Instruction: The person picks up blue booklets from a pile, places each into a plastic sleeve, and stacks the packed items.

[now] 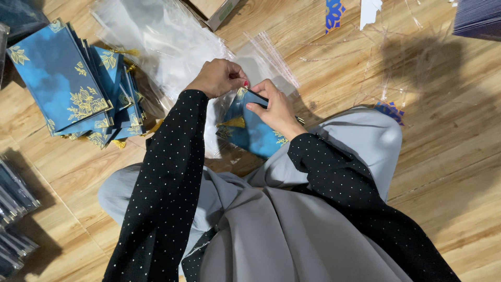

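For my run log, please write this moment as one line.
left hand: pinches clear sleeve | right hand: holds blue card at sleeve mouth | blue card stack: on floor, person's left

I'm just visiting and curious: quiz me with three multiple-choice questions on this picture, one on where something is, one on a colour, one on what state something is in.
1. Where does the stack of blue cards lie?
A. On the wooden floor, on the person's left
B. On the person's lap
C. Inside the cardboard box

2. What colour is the flower pattern on those cards?
A. Silver
B. Gold
C. Red

3. What is happening with the blue card between the hands?
A. It lies untouched on the floor
B. It is torn in half
C. The left hand and right hand both grip it, with a clear plastic sleeve

Answers: 1 A, the stack sits on the floor planks at the left; 2 B, the flowers are golden; 3 C, both hands pinch its top edge.
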